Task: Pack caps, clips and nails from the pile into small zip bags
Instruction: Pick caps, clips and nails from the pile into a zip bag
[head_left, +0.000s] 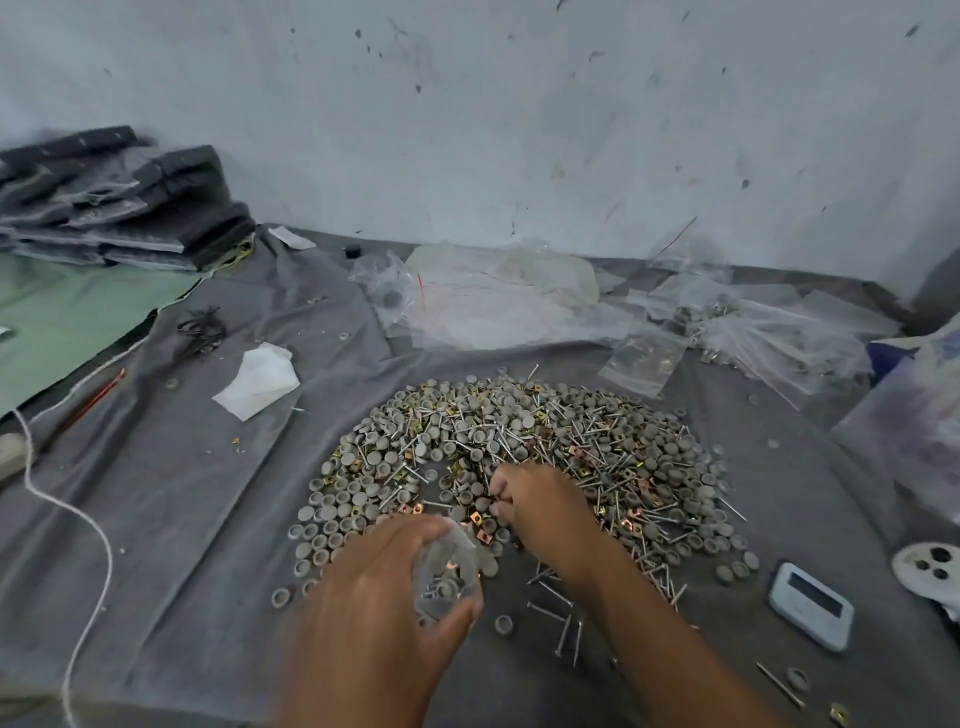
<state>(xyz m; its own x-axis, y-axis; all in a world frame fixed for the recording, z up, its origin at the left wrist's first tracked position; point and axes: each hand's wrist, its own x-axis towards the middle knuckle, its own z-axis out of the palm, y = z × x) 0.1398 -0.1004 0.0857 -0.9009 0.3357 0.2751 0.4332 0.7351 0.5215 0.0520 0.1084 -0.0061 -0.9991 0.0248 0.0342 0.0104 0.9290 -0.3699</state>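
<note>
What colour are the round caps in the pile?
Grey, seen in the head view: caps.

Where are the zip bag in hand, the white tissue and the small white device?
zip bag (445, 579): head view, clear middle of the bag, gripped by the left hand.
white tissue (258, 381): head view, centre of the sheet.
small white device (811, 605): head view, its dark screen.

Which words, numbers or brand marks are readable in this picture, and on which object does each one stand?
None can be read.
The small white device at the right has a dark screen; no digits or words show on it.
The clear zip bags, also the one in the left hand, show no print.
</note>
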